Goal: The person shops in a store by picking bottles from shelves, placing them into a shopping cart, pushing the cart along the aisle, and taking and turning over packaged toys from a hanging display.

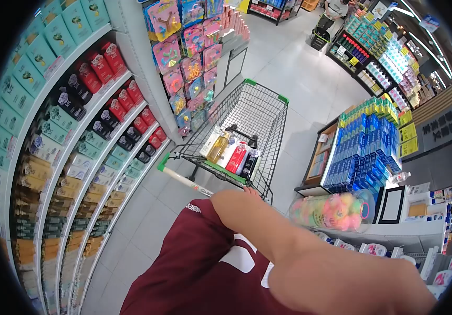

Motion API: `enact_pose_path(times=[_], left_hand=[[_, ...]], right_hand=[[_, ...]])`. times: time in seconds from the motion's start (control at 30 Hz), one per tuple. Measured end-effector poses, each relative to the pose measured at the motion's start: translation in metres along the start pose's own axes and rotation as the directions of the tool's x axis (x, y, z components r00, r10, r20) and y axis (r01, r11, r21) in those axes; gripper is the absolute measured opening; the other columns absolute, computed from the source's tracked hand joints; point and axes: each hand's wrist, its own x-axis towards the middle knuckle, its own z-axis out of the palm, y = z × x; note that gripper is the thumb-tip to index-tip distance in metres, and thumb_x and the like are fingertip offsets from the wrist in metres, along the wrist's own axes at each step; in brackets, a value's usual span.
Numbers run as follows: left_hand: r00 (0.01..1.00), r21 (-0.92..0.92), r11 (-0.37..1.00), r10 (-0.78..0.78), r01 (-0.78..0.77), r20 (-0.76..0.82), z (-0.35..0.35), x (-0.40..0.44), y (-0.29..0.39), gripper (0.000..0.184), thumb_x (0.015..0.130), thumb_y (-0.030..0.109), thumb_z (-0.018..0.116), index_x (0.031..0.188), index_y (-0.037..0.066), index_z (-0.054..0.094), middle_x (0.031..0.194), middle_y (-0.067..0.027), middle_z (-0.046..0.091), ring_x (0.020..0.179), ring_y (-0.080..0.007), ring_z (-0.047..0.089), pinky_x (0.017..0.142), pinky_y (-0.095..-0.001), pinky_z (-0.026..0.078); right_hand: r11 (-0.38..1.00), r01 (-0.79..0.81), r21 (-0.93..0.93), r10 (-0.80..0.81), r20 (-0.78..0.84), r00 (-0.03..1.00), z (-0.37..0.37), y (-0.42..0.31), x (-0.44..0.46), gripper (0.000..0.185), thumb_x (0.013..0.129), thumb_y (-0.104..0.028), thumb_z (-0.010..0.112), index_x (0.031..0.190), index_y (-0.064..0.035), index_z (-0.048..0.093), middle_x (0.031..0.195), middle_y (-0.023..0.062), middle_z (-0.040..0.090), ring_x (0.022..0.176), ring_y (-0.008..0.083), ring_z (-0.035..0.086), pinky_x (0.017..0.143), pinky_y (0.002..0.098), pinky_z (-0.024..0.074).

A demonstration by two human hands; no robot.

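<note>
A bare forearm [299, 231], bent at the elbow beside a maroon sleeve [191, 210], crosses close in front of me; it appears to be my left arm, and its hand lies outside the view. Behind it, a few fingertips of my right hand [252, 192] show at the right end of the shopping cart's handle [184, 180], closed over it; the rest of that hand is hidden. In the near end of the wire shopping cart [257, 113] are an amber bottle [218, 151], a red bottle [236, 157], a dark bottle [249, 164] and something white.
Curved shelves [73, 131] of bottles and boxes line the left side. Carded toys [184, 63] hang ahead of them. Stacked blue boxes [360, 149] and a clear container of colourful balls [333, 211] stand to the right. A person [335, 13] with a basket [319, 41] is farther off.
</note>
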Motion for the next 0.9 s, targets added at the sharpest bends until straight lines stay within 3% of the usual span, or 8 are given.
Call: enact_pose_path(times=[0.33, 0.4, 0.47, 0.57, 0.6, 0.7, 0.83, 0.9], left_hand=[[0.988, 0.458, 0.876, -0.148, 0.150, -0.041, -0.031, -0.009, 0.078, 0.066, 0.096, 0.043, 0.043, 0.135, -0.010, 0.051, 0.140, -0.0231, 0.054, 0.131, -0.0339, 0.052, 0.111, -0.0421, 0.036], [0.966, 0.700, 0.665, -0.159, 0.259, -0.206, -0.062, -0.037, 0.107, 0.067, 0.096, 0.043, 0.043, 0.136, -0.010, 0.050, 0.141, -0.0230, 0.054, 0.131, -0.0342, 0.052, 0.112, -0.0423, 0.036], [0.852, 0.842, 0.153, -0.003, 0.517, -0.523, -0.109, -0.107, 0.125, 0.055, 0.095, 0.033, 0.049, 0.135, -0.004, 0.054, 0.138, -0.0199, 0.057, 0.130, -0.0328, 0.053, 0.111, -0.0418, 0.037], [0.600, 0.254, -0.615, 0.456, 0.746, -0.657, -0.170, -0.270, 0.135, 0.036, 0.091, 0.028, 0.060, 0.116, 0.003, 0.065, 0.114, -0.0172, 0.066, 0.106, -0.0344, 0.061, 0.094, -0.0450, 0.045], [0.324, -0.088, -0.667, 0.468, 0.739, -0.822, -0.173, -0.327, 0.142, 0.045, 0.090, 0.029, 0.062, 0.125, 0.001, 0.059, 0.127, -0.0169, 0.061, 0.120, -0.0320, 0.054, 0.102, -0.0454, 0.039], [0.130, -0.410, -0.578, 0.674, 0.705, -0.727, -0.168, -0.469, 0.118, 0.040, 0.091, 0.035, 0.059, 0.121, 0.008, 0.058, 0.119, -0.0119, 0.058, 0.122, -0.0295, 0.051, 0.097, -0.0516, 0.042], [0.197, -0.403, -0.536, 0.749, 0.742, -0.633, -0.174, -0.470, 0.076, 0.039, 0.090, 0.034, 0.060, 0.119, 0.008, 0.059, 0.117, -0.0098, 0.057, 0.121, -0.0289, 0.051, 0.094, -0.0517, 0.044], [0.084, -0.469, -0.463, 0.773, 0.752, -0.629, -0.183, -0.457, 0.058, 0.036, 0.089, 0.032, 0.060, 0.116, 0.008, 0.059, 0.119, -0.0084, 0.056, 0.123, -0.0270, 0.051, 0.093, -0.0494, 0.046]], right_hand=[[0.999, -0.014, 0.035, 0.014, 0.005, 1.000, -0.036, 0.000, 0.012, 0.053, 0.071, -0.010, 0.062, 0.123, 0.0007, 0.059, 0.120, 0.0182, 0.058, 0.114, 0.0362, 0.054, 0.096, 0.0467, 0.0457], [0.999, -0.015, 0.051, 0.012, 0.046, 0.999, -0.042, 0.008, 0.012, 0.054, 0.071, -0.010, 0.061, 0.124, 0.0011, 0.059, 0.121, 0.0191, 0.057, 0.116, 0.0363, 0.053, 0.097, 0.0468, 0.0446], [0.997, -0.012, 0.073, 0.001, 0.151, 0.989, -0.048, 0.014, 0.016, 0.056, 0.072, -0.011, 0.061, 0.126, 0.0017, 0.058, 0.123, 0.0209, 0.056, 0.120, 0.0365, 0.051, 0.101, 0.0469, 0.0426], [1.000, 0.027, 0.006, -0.027, 0.042, 0.999, -0.052, 0.025, 0.009, 0.058, 0.071, -0.011, 0.060, 0.127, 0.0023, 0.057, 0.123, 0.0219, 0.056, 0.121, 0.0376, 0.051, 0.101, 0.0469, 0.0421], [0.999, 0.021, 0.037, -0.024, 0.072, 0.997, -0.054, 0.032, 0.010, 0.061, 0.070, -0.012, 0.061, 0.129, 0.0015, 0.055, 0.124, 0.0214, 0.055, 0.119, 0.0390, 0.050, 0.101, 0.0491, 0.0422], [0.999, 0.046, 0.022, -0.047, 0.048, 0.998, -0.069, 0.040, 0.007, 0.058, 0.070, -0.010, 0.060, 0.126, 0.0024, 0.057, 0.124, 0.0203, 0.054, 0.121, 0.0367, 0.050, 0.100, 0.0477, 0.0413], [0.997, 0.067, 0.047, -0.072, 0.104, 0.992, -0.085, 0.069, 0.004, 0.059, 0.071, -0.011, 0.060, 0.128, 0.0020, 0.056, 0.124, 0.0191, 0.054, 0.122, 0.0365, 0.049, 0.099, 0.0479, 0.0412], [0.995, 0.092, 0.041, -0.096, 0.109, 0.989, -0.095, 0.086, -0.001, 0.058, 0.071, -0.012, 0.061, 0.127, 0.0016, 0.056, 0.125, 0.0191, 0.054, 0.122, 0.0363, 0.049, 0.100, 0.0477, 0.0411]])
